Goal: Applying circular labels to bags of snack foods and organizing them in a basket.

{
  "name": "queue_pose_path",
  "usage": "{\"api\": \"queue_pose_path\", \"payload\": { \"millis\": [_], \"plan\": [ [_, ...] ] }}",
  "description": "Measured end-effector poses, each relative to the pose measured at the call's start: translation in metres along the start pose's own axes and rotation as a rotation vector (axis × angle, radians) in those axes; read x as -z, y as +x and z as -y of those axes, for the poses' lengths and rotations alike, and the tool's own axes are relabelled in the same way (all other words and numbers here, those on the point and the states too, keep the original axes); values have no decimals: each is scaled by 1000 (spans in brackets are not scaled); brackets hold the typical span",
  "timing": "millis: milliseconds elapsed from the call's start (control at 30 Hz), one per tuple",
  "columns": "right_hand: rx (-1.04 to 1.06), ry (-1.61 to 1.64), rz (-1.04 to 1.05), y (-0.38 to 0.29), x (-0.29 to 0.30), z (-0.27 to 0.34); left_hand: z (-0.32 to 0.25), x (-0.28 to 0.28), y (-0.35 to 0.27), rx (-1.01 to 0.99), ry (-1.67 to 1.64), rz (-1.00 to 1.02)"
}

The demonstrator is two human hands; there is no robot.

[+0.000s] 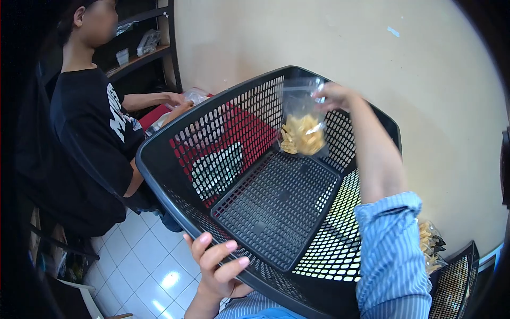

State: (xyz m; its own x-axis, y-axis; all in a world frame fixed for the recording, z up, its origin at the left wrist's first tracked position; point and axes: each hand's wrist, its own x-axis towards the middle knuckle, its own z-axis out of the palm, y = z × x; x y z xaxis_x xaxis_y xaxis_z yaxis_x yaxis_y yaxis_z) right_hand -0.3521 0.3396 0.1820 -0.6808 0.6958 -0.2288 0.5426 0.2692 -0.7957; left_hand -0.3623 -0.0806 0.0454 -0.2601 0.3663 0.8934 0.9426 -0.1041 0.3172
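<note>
A black plastic basket (275, 207) with slotted walls fills the middle of the view, tilted so that its floor faces me. My left hand (219, 259) grips its near rim, fingers curled over the edge. At the far right corner, my right hand (336, 97) pinches the upper side of a clear zip bag (305, 137) of yellow chips. That bag hangs inside the basket, close to the far wall; whether it touches the floor I cannot tell. A second cluster of chips shows at its left, blurred, perhaps another bag.
At left a person in a black T-shirt (91, 131) handles a clear plastic bag (195, 95) over a red surface (153, 115). Behind stands a dark shelf (139, 60). Chip bags (430, 247) and another black basket (454, 283) are at lower right. A pale wall (430, 99) rises ahead.
</note>
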Motion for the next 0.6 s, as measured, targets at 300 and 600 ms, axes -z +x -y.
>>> {"api": "queue_pose_path", "payload": {
  "millis": [300,600],
  "plan": [
    [634,-132,-621,-137,104,69,-31,-55,-20,275,-518,-505],
    [1105,494,-1138,-361,122,-36,-46,-78,-167,806,-283,593]
  ]
}}
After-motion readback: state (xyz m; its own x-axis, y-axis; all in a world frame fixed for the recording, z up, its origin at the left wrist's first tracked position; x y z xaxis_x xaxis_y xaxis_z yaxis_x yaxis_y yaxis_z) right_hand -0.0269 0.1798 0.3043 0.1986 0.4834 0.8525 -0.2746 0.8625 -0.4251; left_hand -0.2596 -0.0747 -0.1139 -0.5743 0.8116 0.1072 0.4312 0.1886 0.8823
